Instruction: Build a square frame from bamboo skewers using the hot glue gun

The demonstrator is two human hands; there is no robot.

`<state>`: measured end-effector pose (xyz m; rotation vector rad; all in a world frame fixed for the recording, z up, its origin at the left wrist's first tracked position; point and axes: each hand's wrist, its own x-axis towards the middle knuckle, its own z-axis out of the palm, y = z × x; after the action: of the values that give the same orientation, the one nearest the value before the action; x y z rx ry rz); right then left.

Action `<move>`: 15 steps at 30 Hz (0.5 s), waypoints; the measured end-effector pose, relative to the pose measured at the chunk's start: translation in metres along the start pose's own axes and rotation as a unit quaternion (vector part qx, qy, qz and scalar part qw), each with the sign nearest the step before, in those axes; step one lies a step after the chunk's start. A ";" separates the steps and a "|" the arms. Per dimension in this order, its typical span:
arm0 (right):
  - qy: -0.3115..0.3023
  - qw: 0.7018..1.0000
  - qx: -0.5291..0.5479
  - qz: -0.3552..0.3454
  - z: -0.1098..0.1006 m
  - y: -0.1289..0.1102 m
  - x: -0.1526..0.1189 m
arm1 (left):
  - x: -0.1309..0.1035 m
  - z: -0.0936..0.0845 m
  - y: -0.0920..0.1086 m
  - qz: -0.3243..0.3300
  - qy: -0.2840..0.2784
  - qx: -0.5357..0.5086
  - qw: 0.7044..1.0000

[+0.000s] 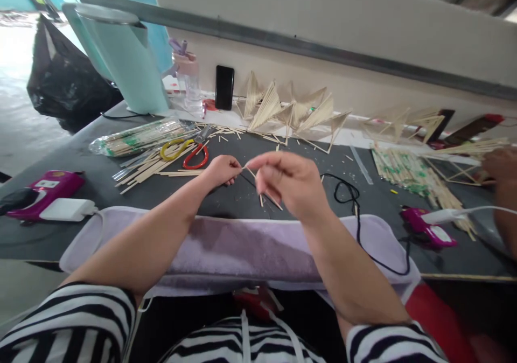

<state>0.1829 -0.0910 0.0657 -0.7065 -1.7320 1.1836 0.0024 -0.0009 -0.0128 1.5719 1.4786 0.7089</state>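
Observation:
My left hand (223,170) is closed in a pinch over the dark table, fingertips pointing right. Between the two hands shows a thin wooden stick (251,173); its left end meets the left fingertips. My right hand (291,184) is curled round its other part, index finger stretched toward the left fingertips. The right hand hides much of the sticks (275,202) beneath it. Just left of the left hand lie scissors with a red handle loop (196,157) and a yellow one (173,149), on a spread of loose wooden sticks (147,173).
Fan-shaped stick frames (266,107) stand along the wall near a phone (224,87) and a bottle (188,80). Bagged sticks (139,137) lie left, more sticks (399,169) right. Purple power sockets (430,228) and a black cord (359,228) flank a lilac cushion (250,244). Another person's hand (501,163) is far right.

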 end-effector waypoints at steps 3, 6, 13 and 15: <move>0.179 0.964 -0.185 0.059 -0.038 0.056 0.025 | 0.003 0.001 -0.004 0.006 -0.005 0.016 1.000; 0.201 0.926 -0.315 0.051 -0.060 0.099 0.033 | 0.009 0.003 -0.009 0.000 -0.005 0.014 1.000; 0.129 0.925 -0.358 0.006 -0.050 0.129 0.030 | 0.011 0.004 -0.013 -0.002 -0.001 0.002 1.000; 0.102 0.934 -0.342 0.006 -0.044 0.132 0.031 | 0.010 0.003 -0.012 -0.004 0.002 0.000 1.000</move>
<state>0.2052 0.0035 -0.0392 -1.2019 -1.9578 0.4606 0.0008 0.0072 -0.0259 1.5651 1.4863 0.7069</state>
